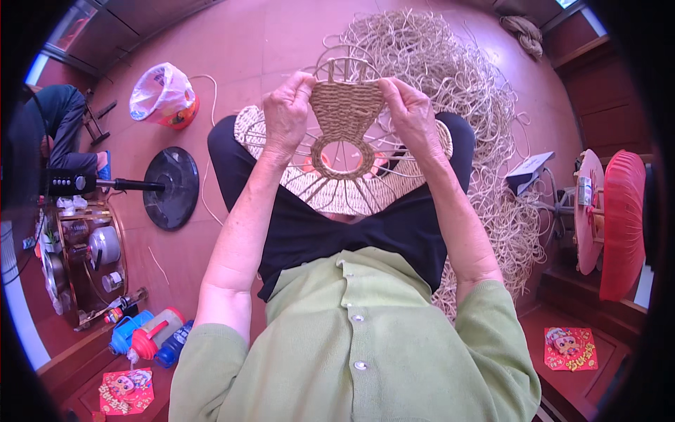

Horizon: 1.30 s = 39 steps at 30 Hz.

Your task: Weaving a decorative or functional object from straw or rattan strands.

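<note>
Over my lap sits a round, partly woven wire frame (342,156), with tan cord worked around a central ring and bare wire spokes fanning out from it. A tightly woven wedge of tan cord (346,105) fills the spokes on its far side. My left hand (287,116) is closed in a pinch at the wedge's far left corner. At the far right corner my right hand (411,116) pinches the same piece; whether its fingers grip wire or loose cord is hidden. A pale woven band (330,197) curves around the near side of the frame, between my thighs.
A large tangled heap of cord (422,63) spreads over the floor on the right. A lined bin (165,98), a black round stand base (171,188) and plastic jugs (151,334) stand left. A red-covered stool (622,225) lies tipped at right. Another person's leg (60,126) shows far left.
</note>
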Each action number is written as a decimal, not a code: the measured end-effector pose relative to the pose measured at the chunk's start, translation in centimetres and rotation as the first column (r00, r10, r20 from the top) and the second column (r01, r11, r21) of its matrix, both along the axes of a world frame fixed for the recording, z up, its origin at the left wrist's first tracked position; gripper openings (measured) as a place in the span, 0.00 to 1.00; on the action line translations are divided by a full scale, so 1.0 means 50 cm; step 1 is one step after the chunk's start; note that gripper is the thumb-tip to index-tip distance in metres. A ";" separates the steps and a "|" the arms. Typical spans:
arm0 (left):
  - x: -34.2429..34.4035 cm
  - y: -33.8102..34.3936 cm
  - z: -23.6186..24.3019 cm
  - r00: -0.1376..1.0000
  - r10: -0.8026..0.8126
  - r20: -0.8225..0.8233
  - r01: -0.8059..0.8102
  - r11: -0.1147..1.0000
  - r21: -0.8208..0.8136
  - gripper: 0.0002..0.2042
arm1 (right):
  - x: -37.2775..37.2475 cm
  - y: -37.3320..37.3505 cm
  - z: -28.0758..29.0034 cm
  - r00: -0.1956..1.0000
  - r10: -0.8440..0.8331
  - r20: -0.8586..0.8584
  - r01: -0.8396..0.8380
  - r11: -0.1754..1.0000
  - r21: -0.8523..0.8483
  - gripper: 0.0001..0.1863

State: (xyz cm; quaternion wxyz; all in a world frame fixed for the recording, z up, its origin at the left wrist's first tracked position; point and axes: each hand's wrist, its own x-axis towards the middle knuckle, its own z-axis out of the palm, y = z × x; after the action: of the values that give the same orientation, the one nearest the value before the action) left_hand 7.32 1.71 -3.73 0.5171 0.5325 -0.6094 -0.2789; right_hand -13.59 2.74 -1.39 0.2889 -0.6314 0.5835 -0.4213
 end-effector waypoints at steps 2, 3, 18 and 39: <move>0.000 -0.009 0.003 0.998 0.007 -0.059 -0.004 0.999 0.053 0.11 | 0.006 -0.019 0.005 0.991 0.075 0.109 -0.056 0.985 -0.164 0.17; -0.002 -0.014 0.003 0.998 -0.021 -0.056 0.022 1.000 0.018 0.11 | 0.008 -0.021 0.003 0.977 0.090 0.196 -0.051 0.979 -0.196 0.17; 0.012 -0.019 0.015 0.973 -0.165 -0.160 0.189 0.971 0.145 0.13 | 0.007 -0.041 0.019 0.955 0.176 0.240 -0.170 0.984 -0.046 0.16; 0.004 -0.050 0.036 0.811 -0.300 -0.502 0.466 0.850 0.244 0.09 | 0.032 -0.065 0.035 0.929 0.284 0.240 -0.327 0.930 0.166 0.20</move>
State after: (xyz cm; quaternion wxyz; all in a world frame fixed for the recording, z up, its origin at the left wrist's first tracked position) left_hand 7.52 -0.79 -1.95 0.4691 0.4023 -0.5093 -0.5989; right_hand -12.00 -0.52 0.37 0.4744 -0.6336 0.4834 -0.3739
